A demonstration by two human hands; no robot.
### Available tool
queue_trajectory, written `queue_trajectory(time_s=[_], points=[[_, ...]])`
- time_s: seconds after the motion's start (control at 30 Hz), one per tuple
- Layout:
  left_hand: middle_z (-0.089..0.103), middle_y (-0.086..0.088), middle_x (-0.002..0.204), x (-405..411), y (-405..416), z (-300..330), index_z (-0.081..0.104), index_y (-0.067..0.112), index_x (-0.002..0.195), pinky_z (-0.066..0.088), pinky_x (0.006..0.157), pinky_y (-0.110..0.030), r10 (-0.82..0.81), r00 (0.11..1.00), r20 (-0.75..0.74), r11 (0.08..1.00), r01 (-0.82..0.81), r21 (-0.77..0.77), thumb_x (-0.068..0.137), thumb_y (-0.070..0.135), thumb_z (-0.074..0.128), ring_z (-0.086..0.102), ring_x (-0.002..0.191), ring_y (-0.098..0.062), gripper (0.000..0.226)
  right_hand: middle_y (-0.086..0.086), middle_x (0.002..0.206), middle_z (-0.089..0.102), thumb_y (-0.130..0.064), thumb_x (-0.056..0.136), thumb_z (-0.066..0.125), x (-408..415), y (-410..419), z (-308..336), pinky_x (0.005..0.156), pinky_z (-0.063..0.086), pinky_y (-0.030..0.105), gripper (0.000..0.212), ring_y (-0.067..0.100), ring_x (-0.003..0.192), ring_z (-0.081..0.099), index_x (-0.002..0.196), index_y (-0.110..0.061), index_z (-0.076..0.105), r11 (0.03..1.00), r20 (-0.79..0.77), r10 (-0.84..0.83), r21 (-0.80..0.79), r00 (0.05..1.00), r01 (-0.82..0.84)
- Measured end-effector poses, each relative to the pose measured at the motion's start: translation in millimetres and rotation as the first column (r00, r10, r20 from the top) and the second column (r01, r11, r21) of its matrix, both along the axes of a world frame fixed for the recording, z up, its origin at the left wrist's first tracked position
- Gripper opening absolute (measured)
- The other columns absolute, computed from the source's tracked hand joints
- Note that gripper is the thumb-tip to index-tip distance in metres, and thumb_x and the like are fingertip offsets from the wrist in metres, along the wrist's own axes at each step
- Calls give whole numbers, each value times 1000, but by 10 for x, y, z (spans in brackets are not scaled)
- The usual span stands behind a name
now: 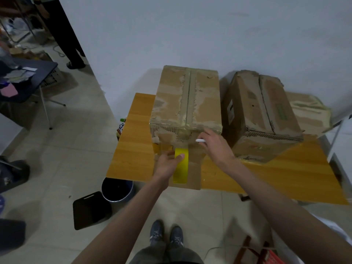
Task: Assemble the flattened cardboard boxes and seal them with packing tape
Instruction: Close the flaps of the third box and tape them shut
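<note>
The worn brown cardboard box [187, 103] stands assembled on the yellow wooden table [133, 141], its top seam already covered by a strip of brownish tape. The left hand [170, 164] pinches the flat yellow roll of packing tape [181, 166] against the box's near face. The right hand [214, 144] grips a small white object (possibly a cutter; too small to tell). A second battered cardboard box [261, 115] beside it shows its top flaps parted, so sealing probably remains there.

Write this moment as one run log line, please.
left hand: holds tape roll | right hand: grips small white tool | box: on table
</note>
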State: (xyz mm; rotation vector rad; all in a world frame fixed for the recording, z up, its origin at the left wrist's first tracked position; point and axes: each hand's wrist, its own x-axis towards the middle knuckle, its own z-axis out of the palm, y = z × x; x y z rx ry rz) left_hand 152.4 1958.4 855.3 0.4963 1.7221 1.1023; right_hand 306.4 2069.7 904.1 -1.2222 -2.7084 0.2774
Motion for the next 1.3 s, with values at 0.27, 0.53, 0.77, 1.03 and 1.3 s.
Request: queue_trajectory(time_s=[0.27,0.53,0.77,1.03,1.3], points=[[63,-4,120,80,-3,11,59,8,131,49,90,-38,-76,997,-18,997,76,4,92,30,70,59,115,-24,46,11,92,68,-10,95,62,640,107,-724,57,38,29,20,25,76,61,114,-13,68,910,118,-215,-338,970,242],[66,5,107,209,35,-131,60,25,114,53,89,-42,-61,994,91,997,64,-36,90,28,73,63,102,-17,27,9,80,62,0,91,54,991,297,-1779,46,33,27,31,26,68,57,76,-27,55,754,252,-340,-503,906,423],[63,10,99,348,68,-229,54,34,95,51,63,-26,-60,989,133,997,66,-37,92,19,70,63,87,-9,21,11,120,57,2,92,57,979,360,-2341,72,46,31,27,34,104,60,107,-14,72,717,289,-368,-517,884,467],[68,11,98,442,109,-204,60,25,115,53,61,-21,-113,989,92,992,118,-49,91,18,72,66,86,-5,27,14,88,66,-12,94,61,847,224,-1712,71,51,37,18,25,79,63,78,-10,70,642,32,-493,-662,870,388],[70,-7,102,689,43,-3,60,20,116,53,74,-29,-263,964,49,964,260,54,82,4,78,66,93,-17,42,23,93,74,-61,94,52,869,-153,-375,85,59,40,68,32,87,73,93,3,75,120,-82,-532,-993,843,-21]])
